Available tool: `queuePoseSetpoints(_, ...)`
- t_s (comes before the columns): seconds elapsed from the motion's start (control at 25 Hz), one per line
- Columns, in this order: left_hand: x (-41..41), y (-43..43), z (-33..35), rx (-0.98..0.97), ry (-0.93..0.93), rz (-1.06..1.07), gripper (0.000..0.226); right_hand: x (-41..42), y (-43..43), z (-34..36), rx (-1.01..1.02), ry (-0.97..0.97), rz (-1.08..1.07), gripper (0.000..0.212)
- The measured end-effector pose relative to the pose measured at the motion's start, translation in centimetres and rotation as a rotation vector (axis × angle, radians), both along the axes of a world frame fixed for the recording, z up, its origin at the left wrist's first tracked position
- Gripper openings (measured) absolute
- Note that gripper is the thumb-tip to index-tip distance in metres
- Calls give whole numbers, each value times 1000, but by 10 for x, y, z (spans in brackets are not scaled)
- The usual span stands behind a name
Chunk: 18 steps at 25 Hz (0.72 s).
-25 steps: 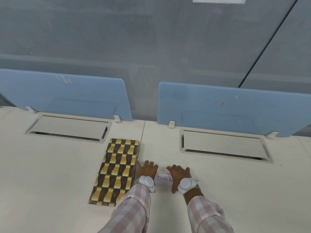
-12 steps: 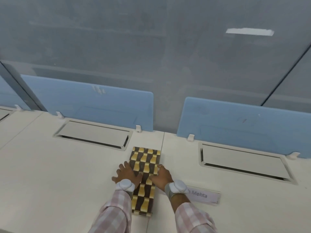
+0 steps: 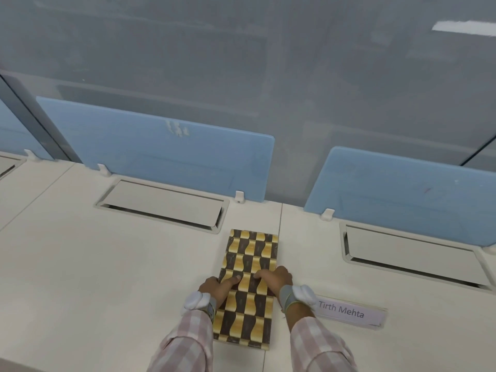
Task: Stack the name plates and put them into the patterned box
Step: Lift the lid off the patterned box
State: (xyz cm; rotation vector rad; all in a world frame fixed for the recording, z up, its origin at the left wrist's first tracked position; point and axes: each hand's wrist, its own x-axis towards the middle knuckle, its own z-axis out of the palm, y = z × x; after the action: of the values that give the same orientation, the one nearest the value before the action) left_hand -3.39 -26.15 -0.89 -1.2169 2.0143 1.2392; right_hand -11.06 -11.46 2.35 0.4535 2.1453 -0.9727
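The patterned box (image 3: 248,253), long and narrow with a brown and gold wavy check lid, lies closed on the white desk (image 3: 107,277). My left hand (image 3: 218,287) grips its left edge with the thumb on the lid. My right hand (image 3: 276,277) grips the right edge, fingers curled over the top. A stack of pale name plates (image 3: 351,314) with printed lettering lies flat on the desk just right of my right wrist, apart from the box.
Two recessed grey cable flaps (image 3: 161,204) (image 3: 413,260) sit in the desk behind the box. Blue divider panels (image 3: 161,146) (image 3: 408,183) stand along the back edge before a frosted glass wall. A desk seam runs past the box's right side.
Both hands left the name plates and moved left onto the patterned box. They now clasp its two long edges. The view has shifted left.
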Motion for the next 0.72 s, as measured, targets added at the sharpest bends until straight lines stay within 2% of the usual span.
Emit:
queuePoseSetpoints(0.16,1,-6,7,12,5,21,87,-5,3,2,-162,-25,-168,69)
queuePoseSetpoints(0.36,-3,-4,15,85,37,62,84,-9,4,-6,-225,-19,-251,104)
queuePoseSetpoints(0.44,-4,-4,23,124,56,69,84,-5,-5,15,-216,-6,-326,109)
queuePoseSetpoints(0.52,-3,-8,27,136,75,68,85,0,-15,30,-44,126,-297,93)
queuePoseSetpoints(0.6,-2,-16,37,103,143,114,86,9,-24,42,129,316,-174,76)
queuePoseSetpoints(0.68,-6,-28,48,42,234,169,80,16,-32,53,70,377,-119,67)
queuePoseSetpoints(0.72,-7,-34,56,19,276,176,77,20,-37,57,-42,356,-133,61)
